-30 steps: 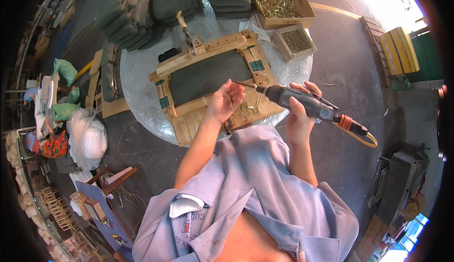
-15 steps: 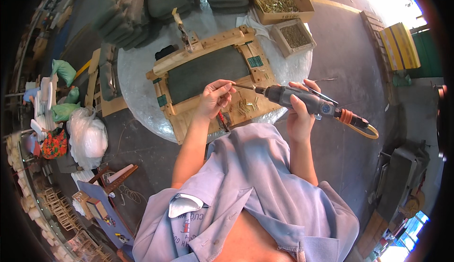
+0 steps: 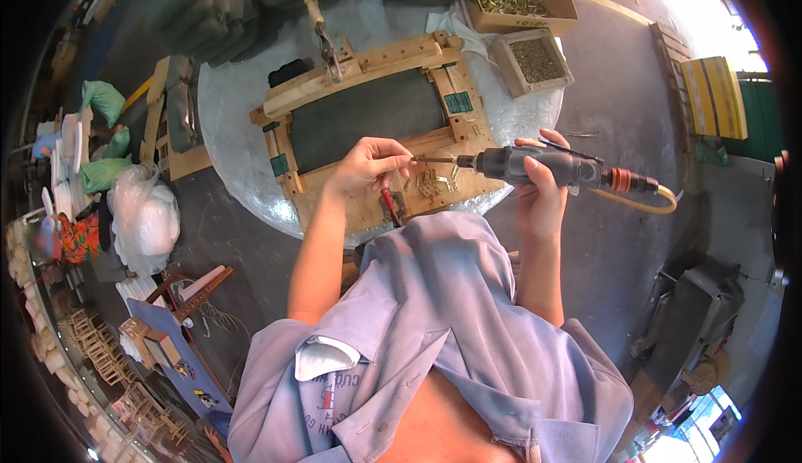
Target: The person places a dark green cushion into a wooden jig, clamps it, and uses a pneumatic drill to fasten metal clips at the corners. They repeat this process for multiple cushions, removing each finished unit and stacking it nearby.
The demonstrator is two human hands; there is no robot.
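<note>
My right hand (image 3: 543,183) is wrapped around a dark air screwdriver (image 3: 535,165), which lies level and points left. Its long thin bit (image 3: 436,160) reaches across to my left hand (image 3: 373,165), whose thumb and fingertips are pinched at the bit's tip. Whatever sits between those fingertips is too small to make out. Beneath both hands is a wooden frame jig (image 3: 317,198) with a dark grey panel (image 3: 368,121) set inside it. Several small brass-coloured screws (image 3: 433,181) are scattered on its near board, beside a red-handled clamp (image 3: 388,202).
The jig rests on a round, plastic-wrapped table (image 3: 227,158). A toggle clamp (image 3: 327,50) stands on its far rail. Beyond are stacked dark cushions (image 3: 200,12), a carton of brass-coloured pieces (image 3: 555,25) and a wooden box of small screws (image 3: 561,50). An air hose (image 3: 643,206) loops from the screwdriver.
The jig and table sit slightly higher in the picture as the view shifts. The screwdriver has become more level, and my left hand stays at the bit's tip.
</note>
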